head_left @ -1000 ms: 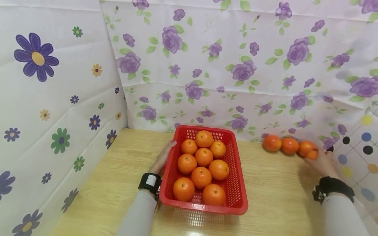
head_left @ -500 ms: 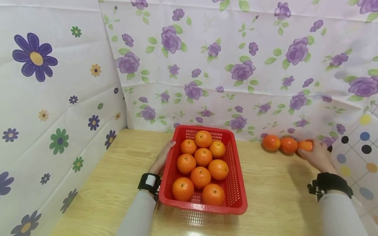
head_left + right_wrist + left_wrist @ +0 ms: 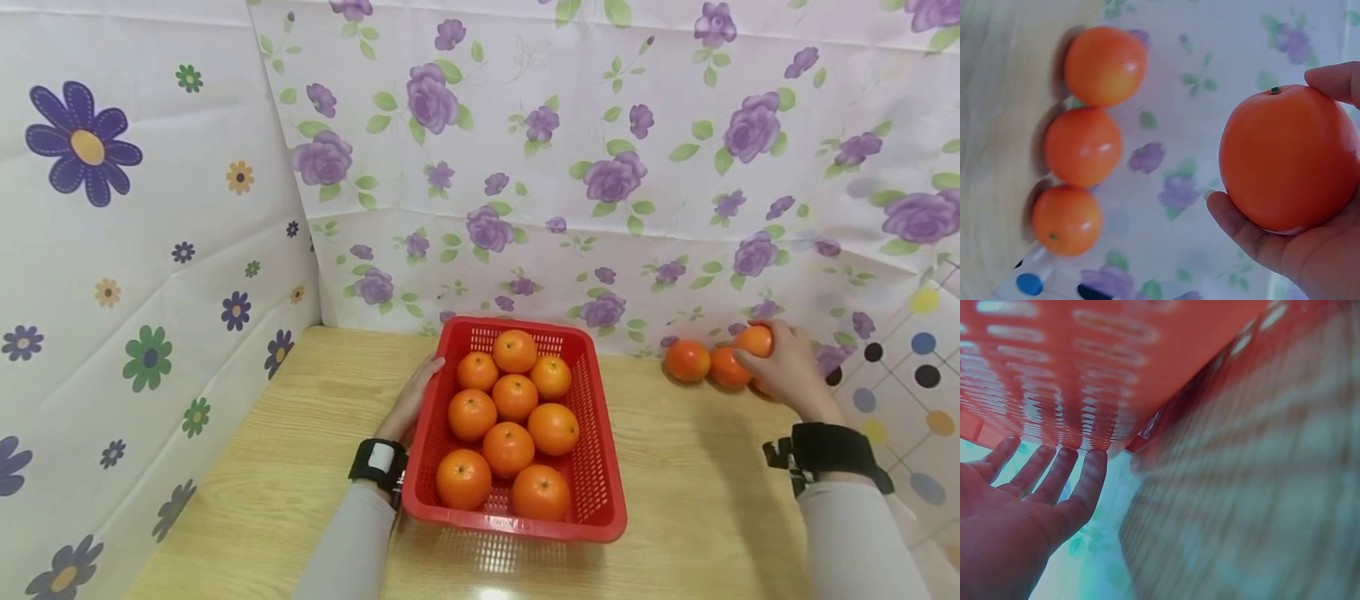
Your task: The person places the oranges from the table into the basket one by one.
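Note:
A red plastic basket (image 3: 611, 467) with slotted walls stands on the table and holds several oranges (image 3: 515, 398). My left hand (image 3: 408, 404) rests against its left side. In the left wrist view, the fingers (image 3: 1088, 478) are nearly straight and their tips touch the slotted wall. On the right, my right hand (image 3: 795, 371) grips an orange (image 3: 1288, 159) between thumb and fingers, raised off the table. Below it, three oranges lie in a row along the back: a left one (image 3: 687, 360), a middle one (image 3: 729, 367) and a right one (image 3: 1067, 220), mostly hidden by the hand in the head view.
A wooden table (image 3: 675, 483) carries everything. A flowered cloth (image 3: 525, 167) hangs along its back edge. Another cloth (image 3: 150, 275) closes off the left side, and a dotted cloth (image 3: 900, 400) stands at the right.
My right hand has taken hold of an orange at the right end of the row and lifted it up and to the left. My left hand and the basket have stayed in place.

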Available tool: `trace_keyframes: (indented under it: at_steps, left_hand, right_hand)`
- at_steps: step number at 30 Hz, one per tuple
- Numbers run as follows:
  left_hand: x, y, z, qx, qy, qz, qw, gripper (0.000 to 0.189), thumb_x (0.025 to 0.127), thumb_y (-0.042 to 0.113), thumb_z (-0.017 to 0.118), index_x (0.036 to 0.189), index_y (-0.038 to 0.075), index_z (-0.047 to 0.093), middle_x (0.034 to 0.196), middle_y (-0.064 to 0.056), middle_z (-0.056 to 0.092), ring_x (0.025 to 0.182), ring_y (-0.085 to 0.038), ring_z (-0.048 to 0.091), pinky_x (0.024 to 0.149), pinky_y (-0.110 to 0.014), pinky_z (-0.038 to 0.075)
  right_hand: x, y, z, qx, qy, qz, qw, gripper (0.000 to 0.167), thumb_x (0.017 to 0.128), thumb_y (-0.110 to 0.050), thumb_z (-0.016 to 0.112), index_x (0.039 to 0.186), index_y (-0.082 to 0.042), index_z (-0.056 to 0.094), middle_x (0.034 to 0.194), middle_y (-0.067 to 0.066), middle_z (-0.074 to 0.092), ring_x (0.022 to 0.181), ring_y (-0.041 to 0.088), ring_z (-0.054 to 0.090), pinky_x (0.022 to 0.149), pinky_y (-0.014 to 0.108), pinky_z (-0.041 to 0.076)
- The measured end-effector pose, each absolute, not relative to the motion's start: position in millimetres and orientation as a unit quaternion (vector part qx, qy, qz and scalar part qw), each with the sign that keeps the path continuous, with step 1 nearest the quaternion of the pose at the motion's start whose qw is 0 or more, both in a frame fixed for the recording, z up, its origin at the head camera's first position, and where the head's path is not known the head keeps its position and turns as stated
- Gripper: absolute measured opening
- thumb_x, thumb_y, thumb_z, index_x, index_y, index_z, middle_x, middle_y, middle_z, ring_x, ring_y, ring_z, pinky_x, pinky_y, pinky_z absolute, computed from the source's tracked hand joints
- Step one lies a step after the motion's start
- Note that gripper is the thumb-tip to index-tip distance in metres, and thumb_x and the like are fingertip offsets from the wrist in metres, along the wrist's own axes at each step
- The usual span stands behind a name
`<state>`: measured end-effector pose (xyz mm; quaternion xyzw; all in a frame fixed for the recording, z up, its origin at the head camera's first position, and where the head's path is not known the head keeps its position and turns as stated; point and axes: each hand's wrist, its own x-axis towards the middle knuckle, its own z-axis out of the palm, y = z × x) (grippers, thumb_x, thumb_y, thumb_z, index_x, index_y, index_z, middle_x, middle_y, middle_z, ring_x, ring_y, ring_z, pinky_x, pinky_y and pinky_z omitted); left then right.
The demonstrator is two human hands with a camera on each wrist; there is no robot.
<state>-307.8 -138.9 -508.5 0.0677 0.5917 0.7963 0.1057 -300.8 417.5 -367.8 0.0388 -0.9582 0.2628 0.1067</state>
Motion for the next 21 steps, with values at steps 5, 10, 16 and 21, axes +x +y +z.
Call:
trace_keyframes:
  at_steps: [5, 10, 16, 21]
  left_hand:
    - [-306.8, -139.0, -507.1, 0.07, 0.593, 0.796, 0.104, 0.059, 0.109, 0.047, 0.046, 0.161, 0.023, 0.032, 0.159, -0.011, 0.041, 0.143, -0.033, 0.042, 0.117, -0.054, 0.037]
    - [-305.9, -138.5, -506.0, 0.071, 0.593, 0.795, 0.105, 0.058, 0.109, 0.047, 0.045, 0.161, 0.023, 0.032, 0.159, -0.012, 0.041, 0.143, -0.033, 0.042, 0.117, -0.055, 0.037]
    - [-307.7, -138.7, -508.1, 0.073, 0.595, 0.793, 0.103, 0.059, 0.109, 0.047, 0.044, 0.162, 0.022, 0.031, 0.159, -0.012, 0.041, 0.143, -0.032, 0.042, 0.117, -0.053, 0.037]
    - [-309.0, -138.8, -508.5, 0.074, 0.593, 0.795, 0.104, 0.059, 0.11, 0.046, 0.043, 0.162, 0.021, 0.03, 0.16, -0.014, 0.039, 0.143, -0.033, 0.041, 0.117, -0.053, 0.036]
  right_hand:
    - [-298.5, 396.7, -354.5, 0.057, -0.958, 0.257, 0.112, 0.067, 0.103, -0.033, 0.064, 0.149, 0.007, 0.035, 0.136, 0.045, 0.03, 0.11, 0.055, 0.043, 0.08, 0.064, 0.046]
    - [-296.7, 374.4, -339.8, 0.076, -0.959, 0.246, 0.116, 0.067, 0.103, -0.035, 0.064, 0.151, 0.003, 0.036, 0.135, 0.04, 0.035, 0.109, 0.051, 0.047, 0.082, 0.063, 0.047]
    - [-297.6, 344.7, -328.5, 0.093, -0.951, 0.275, 0.11, 0.065, 0.102, -0.029, 0.065, 0.152, 0.002, 0.035, 0.142, 0.04, 0.03, 0.112, 0.052, 0.046, 0.09, 0.068, 0.046]
    - [-301.2, 320.3, -324.7, 0.116, -0.95, 0.261, 0.128, 0.062, 0.1, -0.023, 0.068, 0.149, 0.004, 0.039, 0.138, 0.042, 0.033, 0.108, 0.053, 0.047, 0.085, 0.068, 0.047]
